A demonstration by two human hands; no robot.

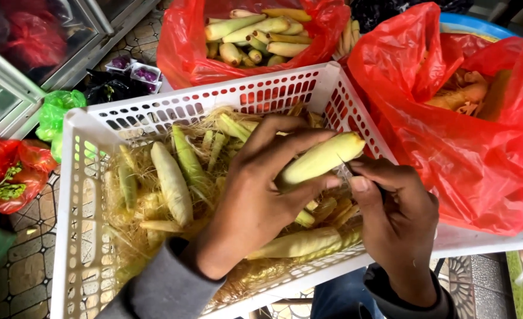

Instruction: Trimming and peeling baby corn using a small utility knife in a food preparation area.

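Observation:
My left hand (260, 192) grips a pale yellow-green baby corn ear (320, 159) above a white slotted plastic basket (81, 195). My right hand (394, 215) is closed on a small knife whose blade (345, 171) touches the ear's lower side near its tip. The basket holds several more baby corn ears (171, 183) lying among husk leaves and corn silk.
A red plastic bag (182, 47) behind the basket holds several peeled baby corn ears (261, 35). A second red bag (450, 147) on the right contains husk scraps. Green and red bags (13, 171) lie on the tiled floor at left, near a glass cabinet.

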